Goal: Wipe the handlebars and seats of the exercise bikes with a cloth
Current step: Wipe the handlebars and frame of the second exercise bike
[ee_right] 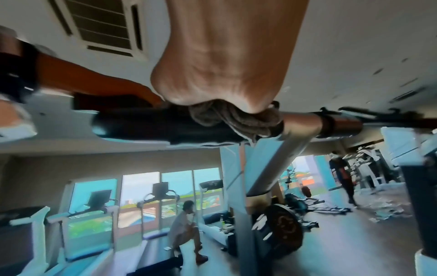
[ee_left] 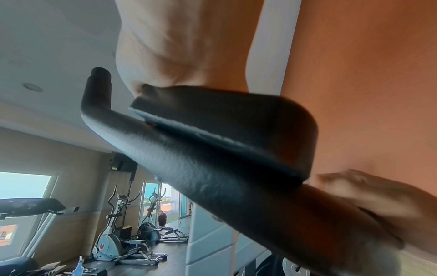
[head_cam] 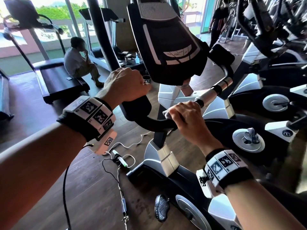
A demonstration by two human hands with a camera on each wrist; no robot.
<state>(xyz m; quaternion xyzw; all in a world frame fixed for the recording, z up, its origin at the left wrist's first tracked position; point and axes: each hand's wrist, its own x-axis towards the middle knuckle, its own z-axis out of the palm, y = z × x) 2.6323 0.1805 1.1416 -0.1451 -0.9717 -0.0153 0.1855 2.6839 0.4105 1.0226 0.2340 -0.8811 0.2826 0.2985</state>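
- Far left, by the windows, stands a treadmill (head_cam: 54, 77), and a person in a pale shirt (head_cam: 78, 60) sits on the end of its deck.
- Nearer, the left hand (head_cam: 126, 85) is wrapped over the padded black left end of the handlebar (head_cam: 149, 120); its fingers curl round the grip, with a ring showing on one of them.
- Above the bar, the bike's dark console (head_cam: 167, 47) leans toward the hands.
- On the floor below, white cables (head_cam: 123, 146) trail across the wood beside the bike's white frame (head_cam: 166, 158).
- The right hand (head_cam: 187, 118) clenches a grey cloth (head_cam: 167, 113) against the bar, where the black foam meets a silver section. In the right wrist view the cloth (ee_right: 238, 119) bunches under the palm and round the bar; how far it wraps I can't quite tell through the blur.
- Right of that, another bike's silver crank disc (head_cam: 248, 140) sits near the floor.
- Far right, a person in dark clothes (head_cam: 217, 22) stands by the open doorway.
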